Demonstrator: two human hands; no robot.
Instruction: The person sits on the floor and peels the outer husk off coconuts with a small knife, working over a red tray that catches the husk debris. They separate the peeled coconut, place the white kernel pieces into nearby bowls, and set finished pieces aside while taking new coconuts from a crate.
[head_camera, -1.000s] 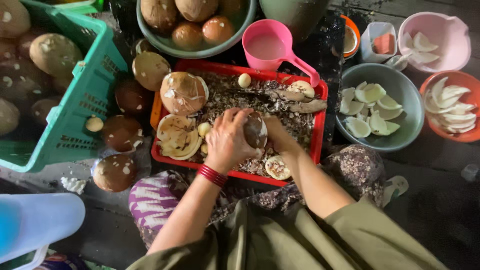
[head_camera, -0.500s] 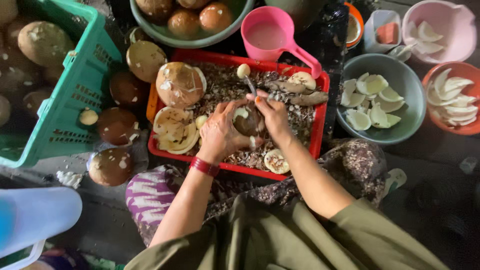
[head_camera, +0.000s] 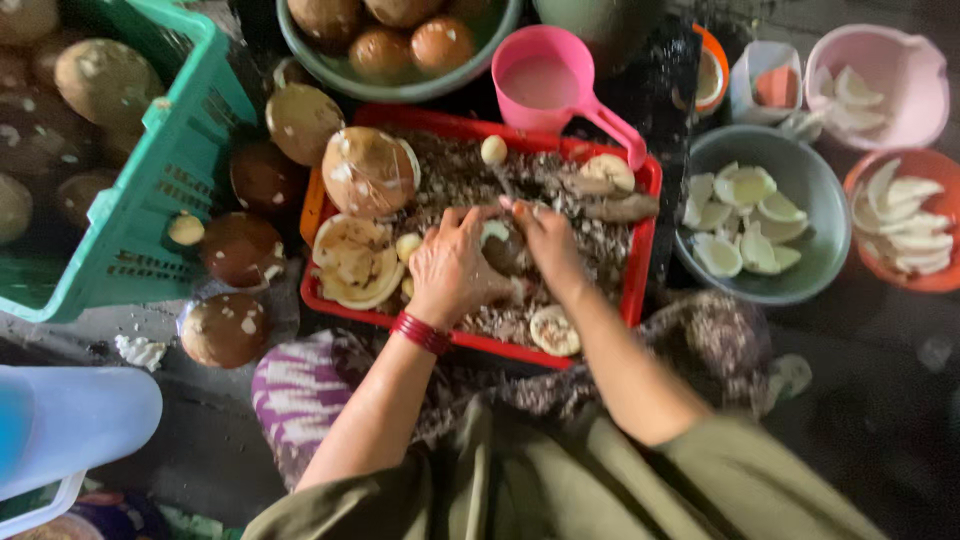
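Since 1 s ago the left hand (head_camera: 455, 268) has turned the brown coconut piece (head_camera: 503, 250) it grips: then the dark shell faced up, now a white patch of flesh shows at its top, so the prying looks part-way thru, flesh not yet out. The right hand (head_camera: 545, 245) is closed at the piece's right side, fingers curled, prob. round a small tool, but can't tell, it's hidden. Both hands sit mid red tray (head_camera: 640, 290), over a bed of brown shell scraps. At the tray's left edge: a husked whole coconut (head_camera: 368, 170) and an emptied half shell (head_camera: 352, 265); near its front edge a small cut round (head_camera: 553, 330). A pink scoop (head_camera: 545, 75) w/ cloudy liquid rests at the back edge. Tray sits on dark, wet-looking floor, no counter. Left: green crate (head_camera: 150, 210) of coconuts, loose ones beside it. Right: grey bowl (head_camera: 800, 290) w/ white flesh pieces, orange bowl (head_camera: 930, 275) & pink tub (head_camera: 925, 90) w/ more.
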